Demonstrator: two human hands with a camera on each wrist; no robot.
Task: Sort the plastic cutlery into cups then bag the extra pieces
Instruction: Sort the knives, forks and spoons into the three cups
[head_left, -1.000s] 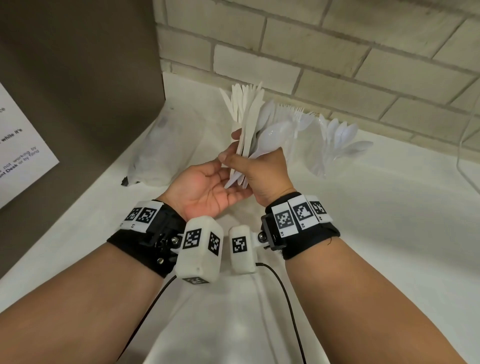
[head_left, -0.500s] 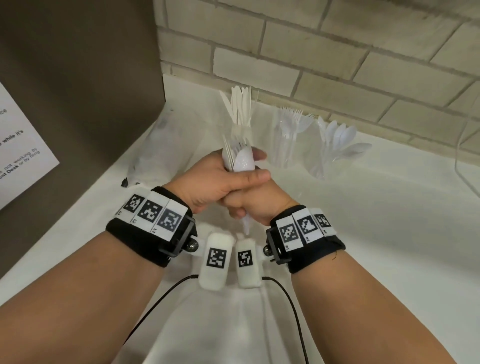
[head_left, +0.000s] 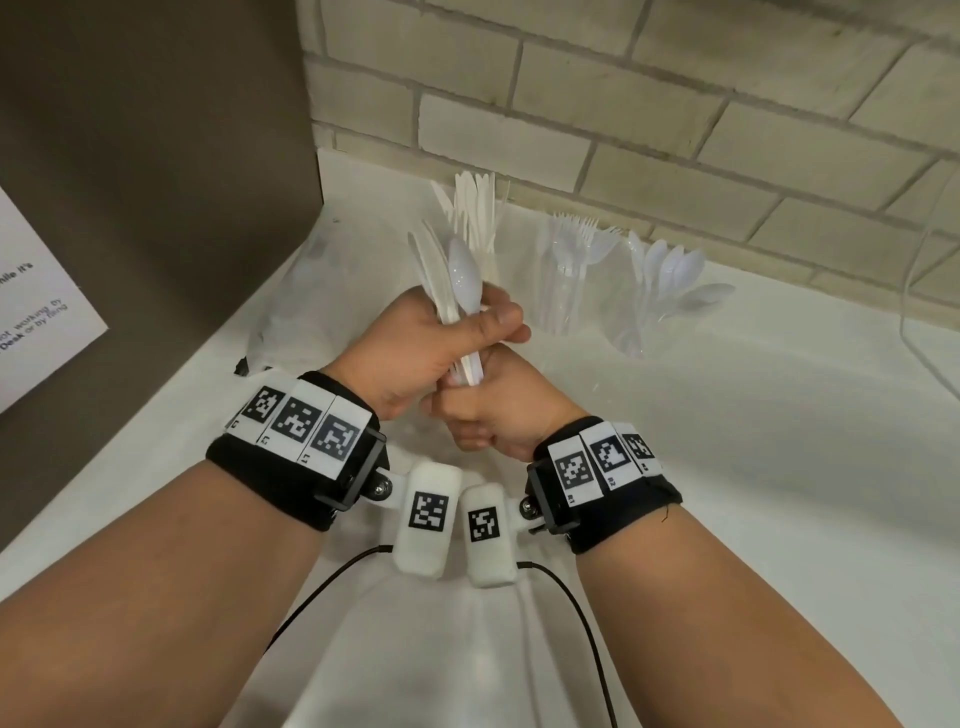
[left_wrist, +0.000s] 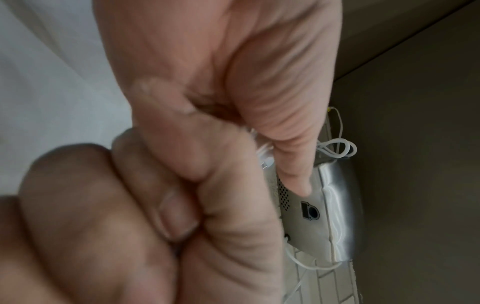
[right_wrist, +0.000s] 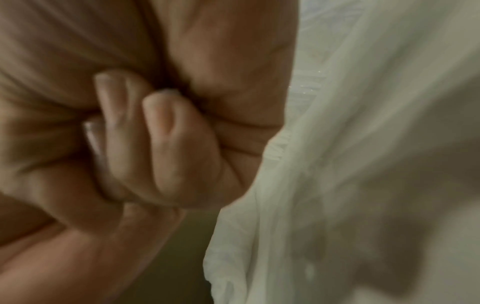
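Nearest the camera, both forearms reach forward over the white surface (head_left: 779, 467), each wrist wrapped in a black band carrying white tiles printed with black square codes; small characters sit under the tiles but are too small to read. Two white camera pods with similar codes hang between the wrists, and thin black cables trail back from them.

Just beyond the bands, the left hand (head_left: 415, 348) is clenched round a bundle of white plastic cutlery (head_left: 457, 291), thumb laid across the front. The bundle stands roughly upright: a glossy spoon bowl faces the camera at the top with flat knife blades fanned behind it to the left. The handles run down out of the fist into the right hand (head_left: 488, 415), which sits directly below, touching the left, and is curled round their lower ends. Both wrist views are blurred and show mostly folded fingers.

Left of the hands a clear plastic bag (head_left: 291, 312) lies crumpled on the surface against the brown side panel.

Farther back, three clear cups stand in a row near the brick wall: a cup of knives (head_left: 475, 213) behind the held bundle, a cup of forks (head_left: 571, 260) to its right, then a cup of spoons (head_left: 660, 280), bowls up.

At far left a white paper sign (head_left: 41, 312) hangs on the brown panel; only fragments read, such as "while it's", "not working by" and "Desk or by".
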